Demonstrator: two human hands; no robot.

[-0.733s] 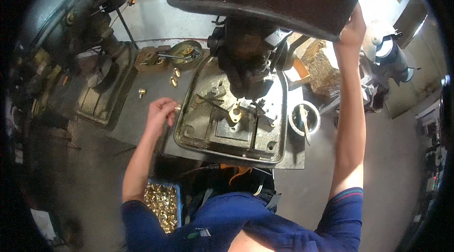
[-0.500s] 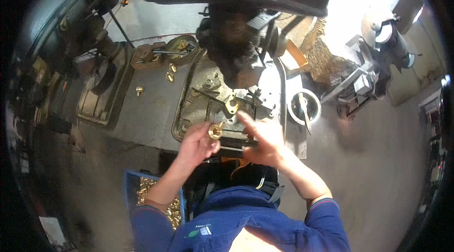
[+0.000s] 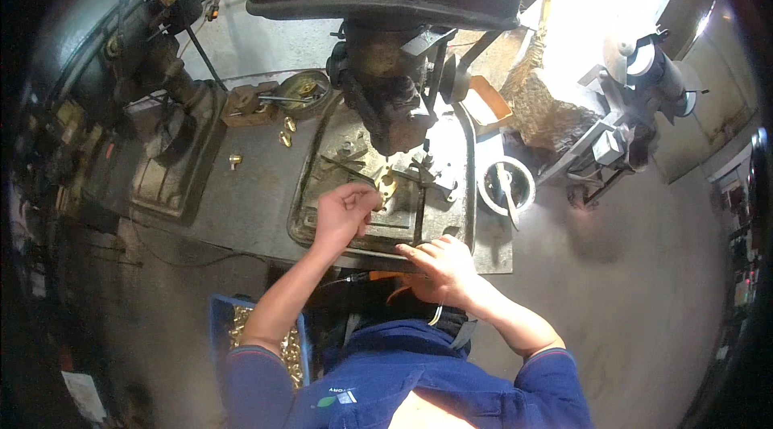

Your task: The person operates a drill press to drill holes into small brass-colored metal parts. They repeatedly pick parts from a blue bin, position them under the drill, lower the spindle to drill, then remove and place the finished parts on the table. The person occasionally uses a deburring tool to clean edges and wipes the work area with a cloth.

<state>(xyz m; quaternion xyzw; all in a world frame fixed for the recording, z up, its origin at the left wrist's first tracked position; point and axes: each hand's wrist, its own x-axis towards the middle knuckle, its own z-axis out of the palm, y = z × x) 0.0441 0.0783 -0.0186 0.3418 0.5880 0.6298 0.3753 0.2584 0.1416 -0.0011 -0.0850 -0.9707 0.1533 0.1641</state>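
A blue crate (image 3: 216,328) of brass fittings (image 3: 240,318) sits nearest. The right hand (image 3: 445,269), fingers loosely spread, is by the machine table's (image 3: 306,218) front edge. Farther in, the left hand (image 3: 346,211) curls beside a flanged brass piece (image 3: 387,181) under the drill head (image 3: 394,119); whether its fingertips pinch anything is unclear.

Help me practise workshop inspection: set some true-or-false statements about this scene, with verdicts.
1. The left hand is above the machine base. True.
2. The blue crate is on the person's right. False: it is on the left.
3. The white-rimmed bowl stands to the right of the machine base. True.
4. The right hand is clasping the left hand. False: the two hands are apart.
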